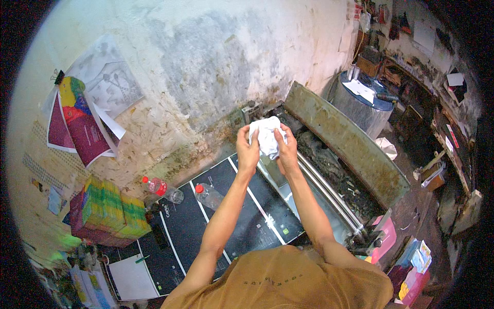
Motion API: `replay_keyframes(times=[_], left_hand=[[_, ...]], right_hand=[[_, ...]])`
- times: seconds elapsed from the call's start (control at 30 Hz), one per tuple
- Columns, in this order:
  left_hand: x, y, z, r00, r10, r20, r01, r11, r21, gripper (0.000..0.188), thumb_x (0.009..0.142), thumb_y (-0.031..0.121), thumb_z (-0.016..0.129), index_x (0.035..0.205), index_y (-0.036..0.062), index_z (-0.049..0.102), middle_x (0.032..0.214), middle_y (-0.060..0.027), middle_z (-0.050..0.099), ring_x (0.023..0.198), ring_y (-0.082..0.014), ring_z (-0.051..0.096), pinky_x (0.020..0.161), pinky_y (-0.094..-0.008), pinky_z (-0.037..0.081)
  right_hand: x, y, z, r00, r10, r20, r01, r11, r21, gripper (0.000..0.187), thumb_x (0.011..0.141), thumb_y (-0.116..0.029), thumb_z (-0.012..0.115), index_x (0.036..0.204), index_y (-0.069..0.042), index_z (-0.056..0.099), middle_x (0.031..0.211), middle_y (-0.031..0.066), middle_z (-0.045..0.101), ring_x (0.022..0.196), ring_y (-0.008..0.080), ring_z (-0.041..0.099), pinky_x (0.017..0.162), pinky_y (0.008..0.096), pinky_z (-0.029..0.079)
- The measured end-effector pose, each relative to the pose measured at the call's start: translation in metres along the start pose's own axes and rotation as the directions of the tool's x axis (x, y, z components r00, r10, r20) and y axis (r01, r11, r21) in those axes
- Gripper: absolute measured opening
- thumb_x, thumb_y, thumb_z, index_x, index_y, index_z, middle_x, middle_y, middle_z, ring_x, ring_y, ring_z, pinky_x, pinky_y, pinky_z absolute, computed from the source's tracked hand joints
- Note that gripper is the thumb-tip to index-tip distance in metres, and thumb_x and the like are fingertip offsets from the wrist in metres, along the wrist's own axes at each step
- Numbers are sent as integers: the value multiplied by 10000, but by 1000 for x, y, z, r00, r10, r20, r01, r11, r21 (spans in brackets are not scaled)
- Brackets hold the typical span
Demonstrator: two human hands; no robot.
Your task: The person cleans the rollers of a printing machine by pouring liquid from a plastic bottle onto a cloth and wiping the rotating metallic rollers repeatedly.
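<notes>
A crumpled white cloth is held up between my two hands, in front of me. My left hand grips its left side, thumb on the near face. On the other side my right hand closes round the cloth in the same way. Below and beyond the hands lies a machine with long metal rollers. To the left of the rollers spreads a dark board with white stripes, partly hidden by my left forearm.
Two clear plastic bottles with red caps, one on the board and one beside the wall, stand at left. A stack of printed paper sits further left. Behind the rollers slants a long metal plate; a blue-topped drum stands beyond.
</notes>
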State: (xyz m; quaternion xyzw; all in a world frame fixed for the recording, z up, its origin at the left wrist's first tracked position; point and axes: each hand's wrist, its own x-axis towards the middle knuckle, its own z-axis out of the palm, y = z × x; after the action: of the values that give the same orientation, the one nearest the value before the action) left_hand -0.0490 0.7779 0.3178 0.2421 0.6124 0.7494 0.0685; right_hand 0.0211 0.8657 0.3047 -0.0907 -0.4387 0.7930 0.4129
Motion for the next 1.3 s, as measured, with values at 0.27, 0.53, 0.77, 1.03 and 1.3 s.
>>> replay_keyframes(times=[0.27,0.53,0.77,1.03,1.3], left_hand=[[-11,-12,1,984,-39,-174,38,999,-11,294,983,277,560,1097,5,551,1012,-62,635,841,-123,561,765,-273,458],[-11,-3,0,968,237,-80,-229,968,101,285,965,254,580,908,-1,695,937,-67,641,858,-191,606,793,-299,465],[17,34,-4,996,65,53,-83,868,491,419,953,363,576,850,-31,677,665,-147,613,649,-261,607,628,-386,459],[76,94,-18,872,-65,485,-349,614,709,278,863,253,679,914,-19,709,772,-124,712,672,-213,669,630,-371,513],[5,91,3,788,40,614,-609,186,771,229,774,111,666,998,70,686,1001,-178,633,837,-384,656,745,-487,525]], right_hand=[[6,16,3,980,-165,-110,143,973,-179,192,924,-141,644,1047,-6,583,963,52,642,847,104,603,745,260,505],[4,16,3,991,-56,-123,59,998,24,189,950,-124,563,1106,-21,590,1010,42,627,902,118,592,776,276,504],[12,28,-3,947,-203,-248,172,975,-140,149,945,-86,570,1073,-22,609,1019,54,640,904,123,593,806,278,491],[6,17,17,954,-236,-183,199,960,-198,324,781,-43,777,1011,-42,549,957,44,639,844,110,594,769,274,497],[27,50,3,937,-103,-335,81,994,-80,215,807,-93,747,907,-42,564,855,31,629,743,109,576,676,265,491]])
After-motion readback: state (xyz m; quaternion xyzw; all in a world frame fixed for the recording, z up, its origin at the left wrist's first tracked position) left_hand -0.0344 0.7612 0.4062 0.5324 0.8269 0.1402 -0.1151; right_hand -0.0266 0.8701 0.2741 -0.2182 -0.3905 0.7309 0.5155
